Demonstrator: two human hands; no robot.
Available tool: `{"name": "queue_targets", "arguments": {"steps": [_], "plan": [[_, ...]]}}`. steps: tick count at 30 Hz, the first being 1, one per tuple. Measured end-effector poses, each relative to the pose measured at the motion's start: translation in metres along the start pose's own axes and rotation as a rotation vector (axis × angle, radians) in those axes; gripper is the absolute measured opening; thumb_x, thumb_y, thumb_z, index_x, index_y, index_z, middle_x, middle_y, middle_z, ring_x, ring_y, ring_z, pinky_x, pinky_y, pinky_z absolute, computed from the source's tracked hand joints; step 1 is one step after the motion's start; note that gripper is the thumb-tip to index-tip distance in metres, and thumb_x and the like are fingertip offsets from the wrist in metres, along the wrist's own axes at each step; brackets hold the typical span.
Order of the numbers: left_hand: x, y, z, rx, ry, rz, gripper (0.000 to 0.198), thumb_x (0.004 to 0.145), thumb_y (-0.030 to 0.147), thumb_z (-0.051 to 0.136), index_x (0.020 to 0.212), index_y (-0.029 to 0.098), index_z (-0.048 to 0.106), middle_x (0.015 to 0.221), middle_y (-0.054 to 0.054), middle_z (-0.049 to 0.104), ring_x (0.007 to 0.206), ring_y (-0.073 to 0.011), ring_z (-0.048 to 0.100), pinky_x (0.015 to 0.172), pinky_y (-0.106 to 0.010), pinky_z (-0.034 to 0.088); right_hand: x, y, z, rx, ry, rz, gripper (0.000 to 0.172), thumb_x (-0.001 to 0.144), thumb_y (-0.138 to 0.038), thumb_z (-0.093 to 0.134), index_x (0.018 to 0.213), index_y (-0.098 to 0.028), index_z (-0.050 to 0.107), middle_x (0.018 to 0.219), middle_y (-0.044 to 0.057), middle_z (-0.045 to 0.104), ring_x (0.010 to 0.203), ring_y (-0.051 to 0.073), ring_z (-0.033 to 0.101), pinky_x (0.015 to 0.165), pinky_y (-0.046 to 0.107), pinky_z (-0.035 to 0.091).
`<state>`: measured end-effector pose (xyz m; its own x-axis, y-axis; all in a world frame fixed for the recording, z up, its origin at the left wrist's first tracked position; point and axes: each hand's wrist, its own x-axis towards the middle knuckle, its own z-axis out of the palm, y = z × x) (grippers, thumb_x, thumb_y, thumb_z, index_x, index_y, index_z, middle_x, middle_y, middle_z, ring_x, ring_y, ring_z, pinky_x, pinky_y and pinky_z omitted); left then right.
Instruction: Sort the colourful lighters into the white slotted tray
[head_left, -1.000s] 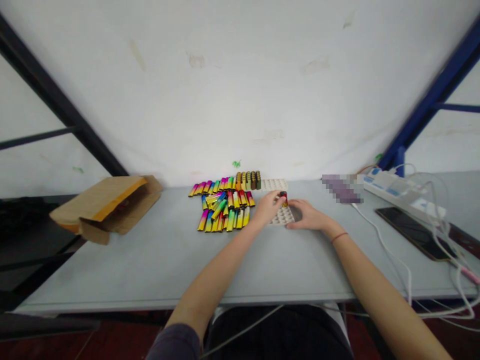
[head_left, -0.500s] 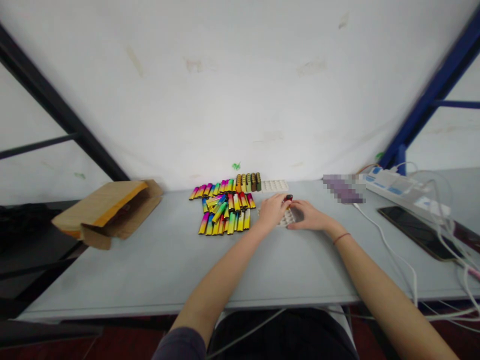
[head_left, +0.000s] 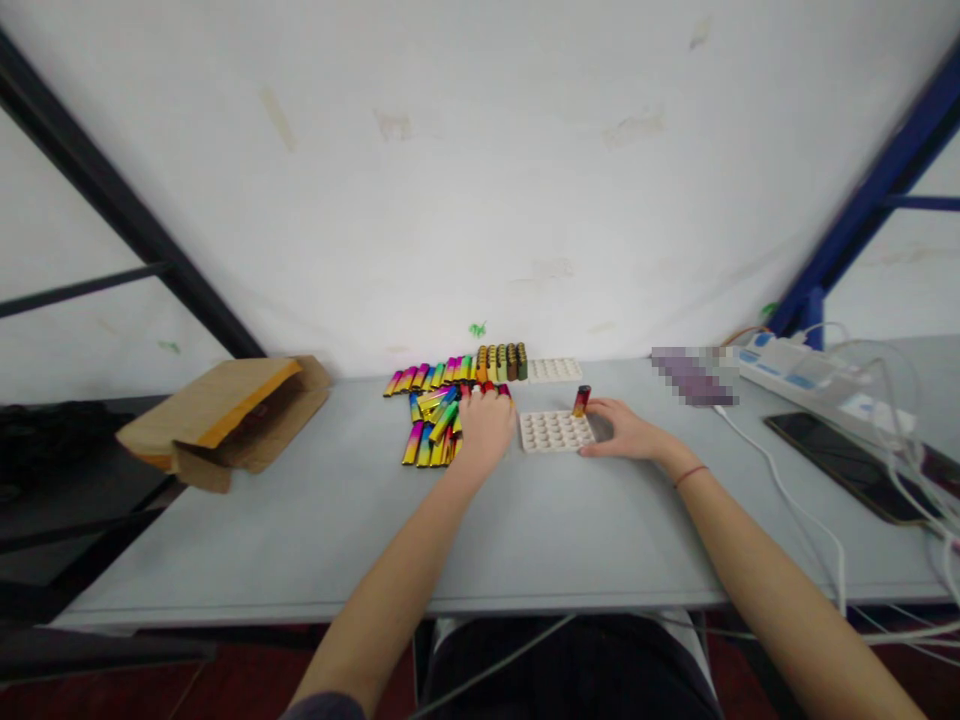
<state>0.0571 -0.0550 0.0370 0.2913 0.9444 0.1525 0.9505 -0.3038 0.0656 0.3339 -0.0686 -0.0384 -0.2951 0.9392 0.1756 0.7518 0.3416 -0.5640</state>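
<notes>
White and pitted with round cells, counted two trays: a near tray (head_left: 551,437) on the grey table (head_left: 525,540) beside the right hand (head_left: 628,433), and a far tray (head_left: 556,370) close to the wall (head_left: 600,200). Found one red-and-gold piece (head_left: 581,402) standing upright at the near tray's far right corner. Saw one right hand with thumb and fingers parted round that tray's right end, fingertips touching or just beside the standing piece; could not tell which. Saw one left hand (head_left: 489,428) over the scattered shiny pieces (head_left: 424,445), fingers curled downward, tips hidden; could not tell their gap or any grip. Counted three rough rows of those pieces left of the near tray, too overlapped for an exact number. Counted five columns in one upright block (head_left: 502,362), just left of the far tray. At left, noted one brown paper bag (head_left: 210,400), mouth facing right; at right, one dark phone (head_left: 847,465), one white power strip (head_left: 817,385) and one pixelated purple object (head_left: 694,378).
</notes>
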Motion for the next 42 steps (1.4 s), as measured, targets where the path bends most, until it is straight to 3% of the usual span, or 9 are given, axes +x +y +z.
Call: {"name": "queue_targets", "arguments": {"steps": [5,9,17,22,26,30,34,38,42], "plan": [[-0.014,-0.008,-0.013,0.065,-0.137,-0.084,0.033,0.097,0.035,0.063,0.121,0.016,0.075,0.137,-0.022,0.067,0.136,-0.0375,0.053,0.105,-0.048,0.041,0.0,-0.004,-0.003,0.001,-0.011,0.024,0.082,0.066,-0.062,0.088,0.133,-0.018,0.069,0.147,0.02,0.062,0.139,0.044,0.054,0.121,0.062,0.039],[-0.019,0.001,-0.017,0.089,-0.202,-0.062,0.037,0.097,0.035,0.064,0.125,0.012,0.073,0.134,-0.023,0.069,0.133,-0.036,0.058,0.104,-0.046,0.04,-0.001,-0.003,-0.006,0.028,-0.003,0.011,0.079,0.068,-0.06,0.087,0.134,-0.02,0.069,0.144,0.017,0.066,0.136,0.043,0.057,0.119,0.062,0.04],[-0.022,0.006,-0.015,0.059,-0.245,0.014,0.034,0.097,0.035,0.061,0.126,0.018,0.07,0.123,-0.018,0.076,0.12,-0.0322,0.069,0.101,-0.044,0.044,-0.003,-0.004,-0.01,0.066,-0.003,-0.022,0.079,0.071,-0.061,0.086,0.136,-0.021,0.068,0.139,0.015,0.07,0.131,0.041,0.062,0.117,0.059,0.045],[-0.019,0.004,-0.006,-0.045,-0.287,0.062,0.02,0.093,0.035,0.067,0.104,0.02,0.074,0.117,-0.015,0.078,0.116,-0.032,0.071,0.094,-0.039,0.05,-0.003,-0.008,-0.011,0.059,-0.003,-0.009,0.079,0.07,-0.06,0.087,0.136,-0.02,0.068,0.139,0.015,0.07,0.13,0.04,0.063,0.117,0.058,0.045],[-0.012,-0.004,0.001,-0.345,-0.199,0.05,0.006,0.09,0.023,0.068,0.094,0.02,0.068,0.102,-0.012,0.078,0.105,-0.0285,0.073,0.091,-0.036,0.052,-0.003,-0.008,-0.011,0.071,0.002,-0.01,0.079,0.069,-0.06,0.088,0.135,-0.02,0.069,0.137,0.015,0.071,0.129,0.04,0.063,0.117,0.06,0.044],[-0.005,-0.002,0.002,-0.936,-0.066,0.03,0.014,0.095,0.028,0.064,0.104,0.023,0.054,0.088,-0.002,0.072,0.083,-0.0187,0.072,0.08,-0.031,0.053,-0.003,-0.007,-0.011,0.075,0.009,0.004,0.078,0.069,-0.06,0.088,0.133,-0.02,0.07,0.137,0.016,0.07,0.129,0.041,0.063,0.117,0.061,0.044],[-0.005,0.013,0.003,-1.496,-0.116,0.021,0.026,0.098,0.039,0.059,0.109,0.026,0.04,0.074,0.006,0.063,0.063,-0.012,0.065,0.066,-0.024,0.05,-0.003,-0.006,-0.01,0.07,-0.001,0.009,0.078,0.068,-0.058,0.089,0.133,-0.019,0.07,0.14,0.017,0.068,0.131,0.042,0.062,0.117,0.061,0.043],[-0.006,0.023,0.006,-1.754,-0.066,-0.1,0.028,0.095,0.045,0.06,0.1,0.026,0.04,0.057,0.013,0.045,0.046,-0.0077,0.044,0.052,-0.017,0.038,-0.002,-0.003,-0.009,0.058,0.001,0.013,0.077,0.069,-0.055,0.089,0.133,-0.019,0.069,0.141,0.017,0.068,0.132,0.042,0.061,0.118,0.062,0.042],[-0.003,0.023,0.01,-1.893,-0.115,-0.327,0.043,0.101,0.057,0.035,0.075,0.022,0.042,0.048,0.01,0.028,0.037,-0.0065,0.022,0.04,-0.018,0.019,-0.002,-0.001,-0.008,0.045,-0.006,0.006,0.075,0.071,-0.052,0.088,0.134,-0.017,0.068,0.141,0.018,0.068,0.133,0.042,0.06,0.119,0.062,0.04]]}}
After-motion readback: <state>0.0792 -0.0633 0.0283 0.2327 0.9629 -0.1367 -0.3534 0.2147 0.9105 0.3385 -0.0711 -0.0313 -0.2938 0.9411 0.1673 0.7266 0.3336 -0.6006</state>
